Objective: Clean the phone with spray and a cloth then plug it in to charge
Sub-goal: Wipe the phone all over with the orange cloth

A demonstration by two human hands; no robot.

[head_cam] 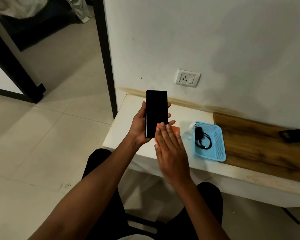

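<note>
Phone point(156, 111) upright, dark screen facing camera, held above left end of white table point(126, 118). Blue mesh basket point(220, 144) on table holds black charger with coiled cable point(202, 138); spray bottle point(189, 131) just left of basket. Wall socket point(188, 78) above table. Left hand point(140, 127) grips phone by its edges. Right hand point(170, 149), fingers straight, presses orange cloth point(175, 129) against phone's lower right corner.

Phone point(156, 111) in left grip point(140, 129), right grip point(170, 149) flat w/ orange cloth point(176, 129) on screen.
</note>
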